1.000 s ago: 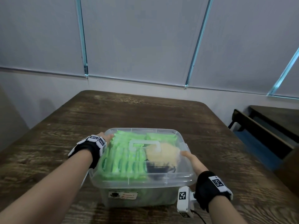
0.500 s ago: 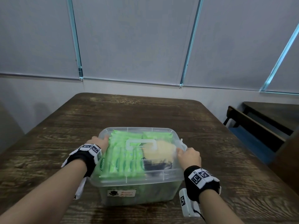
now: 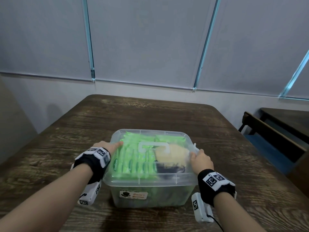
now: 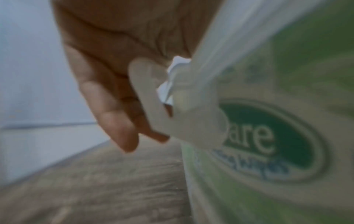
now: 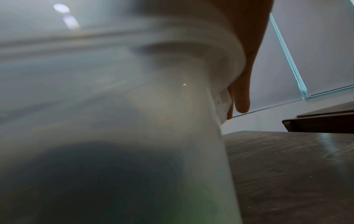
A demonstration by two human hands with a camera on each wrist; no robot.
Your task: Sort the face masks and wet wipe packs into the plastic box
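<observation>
Though hidden overhead, wrist views show left hand (image 4: 107, 72) and right hand (image 5: 250, 30) fingers straight at plastic box (image 3: 167, 195) latches (image 4: 145, 94).

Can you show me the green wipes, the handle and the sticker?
green wipes (image 3: 132, 163), head view, middle of the row of packs
handle (image 3: 153, 144), head view, its far bar
sticker (image 3: 133, 194), head view, its middle

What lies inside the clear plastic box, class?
Through the lid, green wet wipe packs stand in rows on the left; a pale yellow bundle and a dark item lie on the right. Whatever sits lower in the plastic box is hidden beneath them.
</observation>
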